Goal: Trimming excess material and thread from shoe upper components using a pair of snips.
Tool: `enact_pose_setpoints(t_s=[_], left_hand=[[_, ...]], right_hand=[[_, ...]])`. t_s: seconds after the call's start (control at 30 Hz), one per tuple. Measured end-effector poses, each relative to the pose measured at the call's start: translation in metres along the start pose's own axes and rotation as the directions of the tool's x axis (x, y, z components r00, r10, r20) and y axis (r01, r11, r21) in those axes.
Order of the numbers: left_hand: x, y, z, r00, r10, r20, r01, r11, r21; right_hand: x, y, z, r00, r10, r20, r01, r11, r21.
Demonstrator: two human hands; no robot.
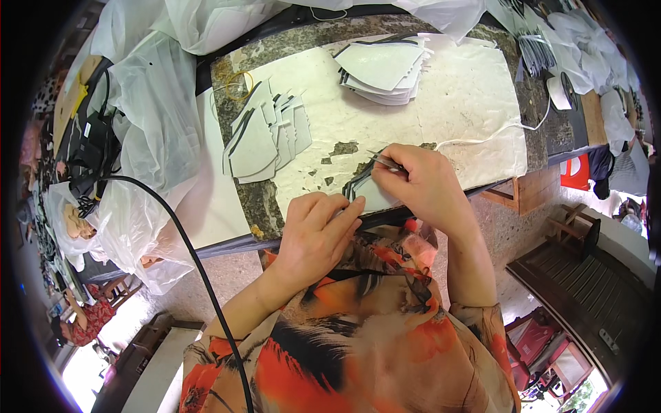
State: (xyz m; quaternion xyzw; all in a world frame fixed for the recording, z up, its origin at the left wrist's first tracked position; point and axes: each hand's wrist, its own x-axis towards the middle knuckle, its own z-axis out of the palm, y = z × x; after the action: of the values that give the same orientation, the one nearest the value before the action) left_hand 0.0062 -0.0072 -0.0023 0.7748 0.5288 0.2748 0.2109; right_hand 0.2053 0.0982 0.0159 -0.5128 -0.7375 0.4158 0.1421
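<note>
A light-grey cut piece with a black strip along its edge lies at the table's near edge, partly hidden by my hands. My left hand is closed at its left end, fingertips pressed on the black strip. My right hand is closed round a slim, pointed metal tool that looks like tweezers. Its tip points left, above the black edge of the piece. Beyond my right hand sits a stack of similar grey pieces. Further left, more grey pieces with black edges lie fanned out.
A worn cream sheet covers a mottled board. White cord runs from a roll at the right. Clear plastic bags crowd the left, and a black cable crosses beside my left arm. Another person is far left.
</note>
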Motion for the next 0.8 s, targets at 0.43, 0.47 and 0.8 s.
enact_pose_setpoints(t_s=[0.43, 0.47, 0.8], left_hand=[[0.001, -0.001, 0.001, 1.0, 0.006, -0.013, -0.005, 0.999, 0.039], [0.001, -0.002, 0.001, 1.0, 0.005, -0.015, -0.004, 0.999, 0.038], [0.004, -0.002, 0.001, 0.999, 0.038, -0.01, -0.037, 0.998, 0.056]], right_hand=[[0.003, 0.002, -0.014, 0.976, 0.102, 0.195, -0.145, 0.964, 0.222], [0.004, 0.003, -0.014, 0.975, 0.103, 0.195, -0.146, 0.964, 0.223], [0.008, 0.003, -0.01, 0.992, 0.004, 0.127, -0.009, 0.999, 0.034]])
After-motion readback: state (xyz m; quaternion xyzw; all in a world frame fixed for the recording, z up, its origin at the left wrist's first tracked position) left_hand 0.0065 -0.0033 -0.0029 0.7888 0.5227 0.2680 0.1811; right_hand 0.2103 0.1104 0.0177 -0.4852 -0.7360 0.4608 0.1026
